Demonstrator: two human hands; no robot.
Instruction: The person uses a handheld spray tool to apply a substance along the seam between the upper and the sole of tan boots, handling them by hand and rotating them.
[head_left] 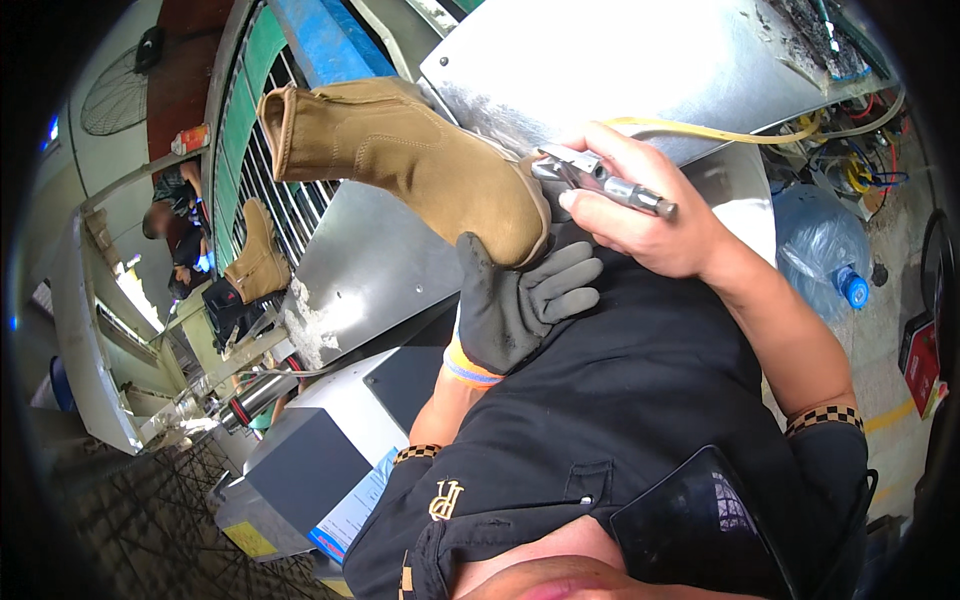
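Observation:
A tan ankle boot (400,160) lies across the metal work surface, its shaft to the far left and its toe toward me. My left hand (520,300), in a grey-black coated glove with an orange cuff, cradles the toe between thumb and fingers. Bare, my right hand (640,210) is closed round a silver metal hand tool (605,182), which looks like a small air gun. One end of this tool is close to the boot's sole edge; whether they touch is unclear. A yellow hose (690,130) runs up to my right hand, its joint hidden.
Another tan boot (258,252) stands at the left beside a barred green rack (262,70). A bright metal panel (600,60) spans the far side. To the right are a large clear water bottle (825,245) and loose cables. A person (178,225) is at the far left.

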